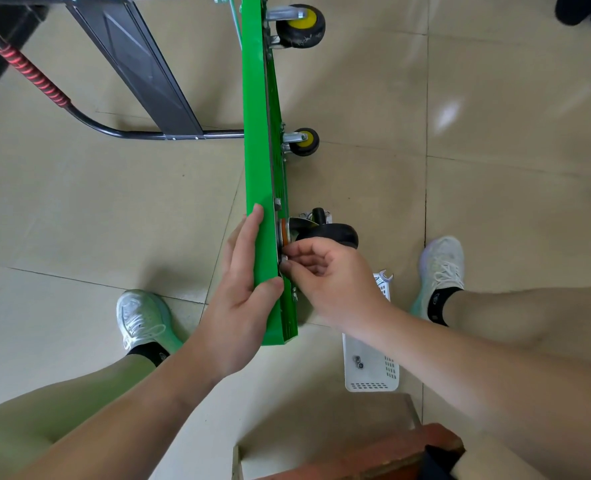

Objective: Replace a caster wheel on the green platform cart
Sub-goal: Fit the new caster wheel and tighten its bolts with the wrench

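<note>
The green platform cart (260,140) stands on its edge on the tiled floor, underside facing right. My left hand (243,289) lies flat against its top face with straight fingers, the thumb hooked over the near edge. A black caster wheel (335,233) with an orange ring at its swivel sits against the underside near me. My right hand (325,275) pinches a small fastener at the caster's mounting plate; the fastener itself is hidden by the fingertips. Two yellow-hubbed casters, the nearer one (304,142) and the farther one (301,26), stay mounted further along.
A white plastic basket (373,379) on the floor under my right arm holds a few small nuts, with a wrench (385,276) at its far end. Another caster (316,214) lies behind the black wheel. The cart's folded black handle (89,119) reaches left. My feet flank the cart.
</note>
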`<control>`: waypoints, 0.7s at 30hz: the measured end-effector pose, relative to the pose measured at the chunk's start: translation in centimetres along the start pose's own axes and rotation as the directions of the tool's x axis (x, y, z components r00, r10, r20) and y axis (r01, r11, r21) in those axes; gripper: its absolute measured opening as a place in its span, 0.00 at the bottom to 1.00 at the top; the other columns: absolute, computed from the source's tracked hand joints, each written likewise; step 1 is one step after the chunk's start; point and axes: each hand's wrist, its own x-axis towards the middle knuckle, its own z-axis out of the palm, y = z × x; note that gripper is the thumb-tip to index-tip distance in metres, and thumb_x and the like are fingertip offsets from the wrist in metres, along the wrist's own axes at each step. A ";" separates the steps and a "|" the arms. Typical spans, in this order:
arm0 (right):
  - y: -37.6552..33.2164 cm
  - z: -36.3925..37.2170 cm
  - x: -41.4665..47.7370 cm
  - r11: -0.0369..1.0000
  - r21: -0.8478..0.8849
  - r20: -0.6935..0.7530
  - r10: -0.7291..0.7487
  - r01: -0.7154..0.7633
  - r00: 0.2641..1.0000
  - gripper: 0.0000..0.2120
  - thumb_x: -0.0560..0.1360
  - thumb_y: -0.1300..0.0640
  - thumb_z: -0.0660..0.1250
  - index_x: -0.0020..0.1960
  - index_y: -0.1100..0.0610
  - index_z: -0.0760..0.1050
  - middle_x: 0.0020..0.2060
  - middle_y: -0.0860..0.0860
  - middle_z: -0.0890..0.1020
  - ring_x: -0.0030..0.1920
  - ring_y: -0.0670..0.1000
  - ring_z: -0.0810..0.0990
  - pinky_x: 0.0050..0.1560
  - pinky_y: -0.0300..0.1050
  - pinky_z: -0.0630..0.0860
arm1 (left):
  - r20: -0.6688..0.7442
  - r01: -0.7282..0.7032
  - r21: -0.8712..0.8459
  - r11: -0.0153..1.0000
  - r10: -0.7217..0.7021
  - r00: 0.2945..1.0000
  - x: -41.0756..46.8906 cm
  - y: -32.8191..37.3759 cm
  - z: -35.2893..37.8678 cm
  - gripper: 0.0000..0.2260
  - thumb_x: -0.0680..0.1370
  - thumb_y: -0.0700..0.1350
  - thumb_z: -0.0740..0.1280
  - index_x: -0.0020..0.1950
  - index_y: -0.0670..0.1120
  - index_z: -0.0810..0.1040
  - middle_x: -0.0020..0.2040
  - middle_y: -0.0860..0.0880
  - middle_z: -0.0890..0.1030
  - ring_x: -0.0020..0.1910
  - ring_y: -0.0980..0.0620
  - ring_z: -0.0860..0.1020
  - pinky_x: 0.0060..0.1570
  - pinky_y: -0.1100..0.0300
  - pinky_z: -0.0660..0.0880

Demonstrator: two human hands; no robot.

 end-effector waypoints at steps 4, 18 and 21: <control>0.1 -0.2 0.1 0.999 -0.032 0.004 0.022 -0.022 1.000 0.04 0.76 0.56 0.73 0.51 0.53 0.84 0.41 0.47 0.87 0.43 0.45 0.85 0.50 0.46 0.83 | -0.001 -0.002 -0.009 1.000 0.002 1.000 0.0 0.0 0.0 0.37 0.76 0.41 0.59 0.81 0.64 0.52 0.80 0.56 0.59 0.79 0.63 0.58 0.77 0.64 0.58; -0.1 -0.1 0.6 0.973 -0.226 -0.075 -0.070 0.051 0.995 0.20 0.79 0.48 0.69 0.33 0.58 0.77 0.21 0.46 0.71 0.24 0.45 0.68 0.26 0.37 0.60 | -0.003 -0.008 -0.015 1.000 0.008 1.000 0.1 0.0 0.3 0.37 0.75 0.40 0.59 0.82 0.58 0.53 0.79 0.54 0.60 0.78 0.62 0.60 0.72 0.72 0.60; 0.0 0.2 0.4 0.996 -0.077 -0.102 -0.046 0.039 0.994 0.09 0.77 0.51 0.72 0.41 0.55 0.79 0.28 0.51 0.81 0.27 0.48 0.75 0.30 0.44 0.70 | -0.001 -0.008 -0.006 1.000 0.008 1.000 0.1 0.0 0.2 0.37 0.75 0.40 0.59 0.82 0.60 0.52 0.80 0.54 0.59 0.79 0.61 0.59 0.75 0.67 0.60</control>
